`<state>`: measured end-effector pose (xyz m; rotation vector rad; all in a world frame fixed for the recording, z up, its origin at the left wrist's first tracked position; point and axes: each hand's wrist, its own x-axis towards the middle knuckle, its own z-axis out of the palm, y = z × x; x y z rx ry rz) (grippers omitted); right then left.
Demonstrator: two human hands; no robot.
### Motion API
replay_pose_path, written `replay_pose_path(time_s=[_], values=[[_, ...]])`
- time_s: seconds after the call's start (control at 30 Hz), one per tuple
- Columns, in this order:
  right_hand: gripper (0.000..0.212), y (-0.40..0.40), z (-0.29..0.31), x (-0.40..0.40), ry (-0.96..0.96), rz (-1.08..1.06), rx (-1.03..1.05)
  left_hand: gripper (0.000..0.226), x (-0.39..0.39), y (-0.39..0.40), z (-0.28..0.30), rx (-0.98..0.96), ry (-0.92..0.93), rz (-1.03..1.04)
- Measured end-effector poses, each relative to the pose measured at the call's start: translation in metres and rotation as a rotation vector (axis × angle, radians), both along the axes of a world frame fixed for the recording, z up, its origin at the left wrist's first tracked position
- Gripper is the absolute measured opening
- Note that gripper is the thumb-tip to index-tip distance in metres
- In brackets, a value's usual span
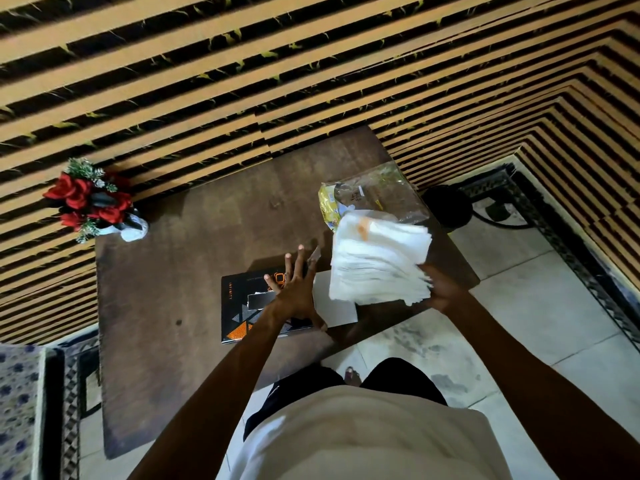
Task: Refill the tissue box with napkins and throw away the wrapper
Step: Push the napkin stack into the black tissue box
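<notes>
A black tissue box [239, 303] with orange and grey triangles lies flat on the brown table [166, 271], its white end flap open toward the right. My left hand [294, 289] rests on top of the box with the fingers spread. My right hand [441, 289] grips a thick stack of white napkins [377, 258] from its right side, held above the box's open end. The empty clear wrapper [377, 195] with a yellow printed end lies on the table's far right corner, behind the napkins.
A white vase of red flowers [93, 202] stands at the table's far left corner. A striped wall rises behind the table. A dark round object [446, 206] sits on the tiled floor to the right. A patterned rug edges the floor.
</notes>
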<state>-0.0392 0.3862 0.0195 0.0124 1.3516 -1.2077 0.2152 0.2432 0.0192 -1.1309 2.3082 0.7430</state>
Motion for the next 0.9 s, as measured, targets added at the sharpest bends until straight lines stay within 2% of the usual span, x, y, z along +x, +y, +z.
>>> replay_pose_path(time_s=[0.07, 0.1, 0.2, 0.37, 0.47, 0.53, 0.7, 0.77, 0.9], values=[[0.053, -0.005, -0.012, 0.016, -0.027, 0.155, 0.086, 0.154, 0.002, -0.002, 0.002, 0.023, 0.073, 0.030], [0.053, -0.008, -0.016, 0.024, -0.025, 0.222, 0.116, 0.154, 0.004, -0.003, 0.003, 0.029, 0.102, 0.036], [0.029, -0.007, -0.032, 0.031, 0.079, 0.357, 0.178, 0.152, 0.009, -0.004, 0.003, 0.037, 0.125, 0.022], [0.023, -0.014, -0.023, 0.043, 0.103, 0.299, 0.170, 0.145, 0.015, -0.005, 0.005, 0.052, 0.141, 0.004], [0.021, -0.023, -0.013, 0.041, 0.150, 0.288, 0.175, 0.137, 0.021, -0.009, 0.004, 0.106, 0.221, 0.025], [0.028, -0.030, -0.014, 0.041, 0.233, 0.317, 0.188, 0.122, 0.024, -0.008, 0.005, 0.136, 0.309, 0.083], [0.048, -0.049, 0.007, 0.049, 0.477, 0.461, 0.190, 0.058, 0.029, -0.006, 0.004, 0.106, 0.439, 0.187], [0.055, -0.057, 0.009, 0.049, 0.556, 0.564, 0.182, 0.047, 0.030, -0.003, 0.000, 0.085, 0.442, 0.201], [0.048, -0.065, 0.008, 0.050, 0.573, 0.566, 0.191, 0.032, 0.025, 0.008, -0.002, 0.047, 0.344, 0.147]])
